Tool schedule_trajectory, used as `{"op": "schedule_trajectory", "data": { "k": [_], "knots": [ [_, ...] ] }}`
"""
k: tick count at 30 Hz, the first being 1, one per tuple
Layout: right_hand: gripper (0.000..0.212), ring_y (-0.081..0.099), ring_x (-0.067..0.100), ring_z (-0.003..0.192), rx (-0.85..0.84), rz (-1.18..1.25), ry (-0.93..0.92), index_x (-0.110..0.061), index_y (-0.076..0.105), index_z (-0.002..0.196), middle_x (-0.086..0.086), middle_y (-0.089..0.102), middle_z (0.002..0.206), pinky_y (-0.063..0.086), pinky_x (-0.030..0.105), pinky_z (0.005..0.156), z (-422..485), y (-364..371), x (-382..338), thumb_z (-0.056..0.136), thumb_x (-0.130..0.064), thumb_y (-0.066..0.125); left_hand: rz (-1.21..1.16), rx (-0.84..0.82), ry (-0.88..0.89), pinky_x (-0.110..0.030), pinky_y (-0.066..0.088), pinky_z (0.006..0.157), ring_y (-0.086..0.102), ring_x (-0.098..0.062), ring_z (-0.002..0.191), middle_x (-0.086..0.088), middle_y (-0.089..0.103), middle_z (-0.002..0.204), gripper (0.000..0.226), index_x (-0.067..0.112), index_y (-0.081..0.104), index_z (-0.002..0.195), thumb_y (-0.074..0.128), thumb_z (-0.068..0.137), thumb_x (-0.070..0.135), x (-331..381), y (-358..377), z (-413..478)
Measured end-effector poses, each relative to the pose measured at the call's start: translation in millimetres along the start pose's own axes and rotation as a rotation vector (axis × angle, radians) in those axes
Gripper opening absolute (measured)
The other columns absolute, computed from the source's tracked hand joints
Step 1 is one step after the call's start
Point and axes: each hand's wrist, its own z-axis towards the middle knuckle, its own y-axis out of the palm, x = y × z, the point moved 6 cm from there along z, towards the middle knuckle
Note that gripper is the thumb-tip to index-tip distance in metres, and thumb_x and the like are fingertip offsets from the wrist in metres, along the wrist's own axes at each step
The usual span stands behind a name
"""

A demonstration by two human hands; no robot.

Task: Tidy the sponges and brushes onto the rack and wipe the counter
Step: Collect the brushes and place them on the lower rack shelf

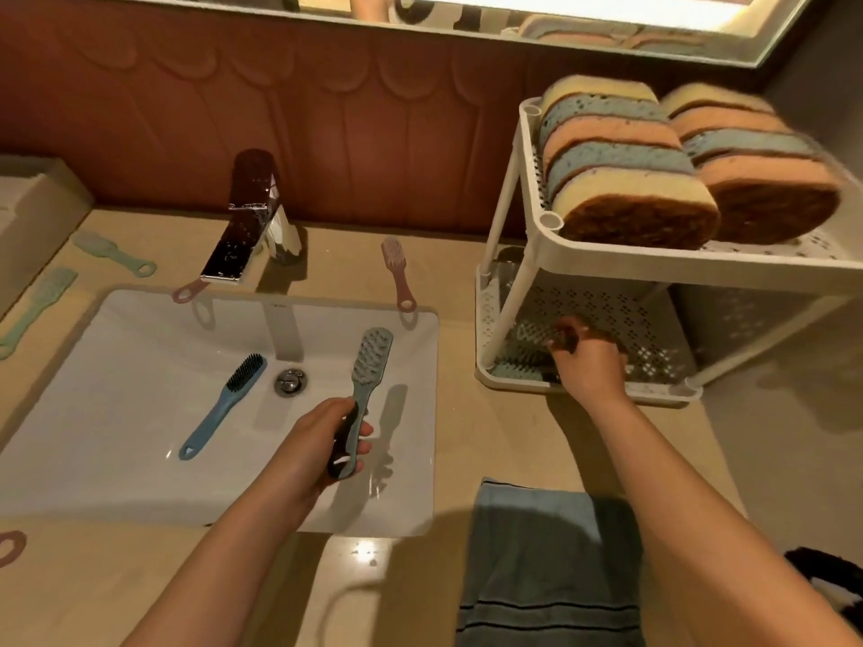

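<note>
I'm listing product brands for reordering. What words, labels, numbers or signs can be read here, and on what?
Sink, back wall below the faucet: one tiny dark mark, too small and blurred to read.
Grey-green brush in the left hand, blue brush, sponges, rack, towel: no lettering visible.

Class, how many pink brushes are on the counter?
3: one pink brush behind the sink, one handle poking from under the tap, one loop at the picture's left edge. More may be hidden.
</note>
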Motion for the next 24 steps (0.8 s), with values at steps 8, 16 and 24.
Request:
{"op": "schedule_trajectory", "data": {
  "k": [8, 16, 24],
  "knots": [
    [0.02, 0.058, 0.033, 0.104, -0.131, -0.004, -0.025, -0.016, 0.061, 0.106, 0.011, 0.066, 0.109, 0.044, 0.041, 0.093, 43.7, 34.2, -3.5, 0.089, -0.024, 0.056, -0.024, 0.045, -0.056, -0.028, 0.041, 0.058, 0.051, -0.019, 0.062, -0.008, 0.056, 0.071, 0.019, 0.008, 0.058, 0.087, 0.042, 0.096, 0.016, -16.3, 3.7, 0.1],
    [0.031, 0.047, 0.033, 0.118, -0.235, -0.002, -0.083, -0.017, 0.057, 0.124, 0.016, 0.053, 0.128, 0.038, 0.038, 0.1, 45.8, 57.0, 4.1, 0.095, -0.023, 0.046, -0.036, 0.042, -0.086, -0.027, 0.042, 0.059, 0.051, -0.02, 0.064, -0.008, 0.057, 0.071, 0.022, 0.008, 0.058, 0.086, 0.041, 0.096, 0.016, -28.6, 8.5, 2.9],
    [0.04, 0.048, 0.03, 0.12, -0.107, 0.141, -0.095, -0.018, 0.048, 0.134, 0.013, 0.055, 0.13, 0.039, 0.04, 0.103, 9.9, 27.8, -6.8, 0.094, -0.019, 0.047, 0.067, -0.001, 0.017, -0.023, 0.043, 0.056, 0.052, -0.016, 0.064, -0.004, 0.058, 0.072, 0.02, 0.011, 0.056, 0.087, 0.04, 0.098, 0.014, -22.1, 15.1, -1.8]
  ]
}}
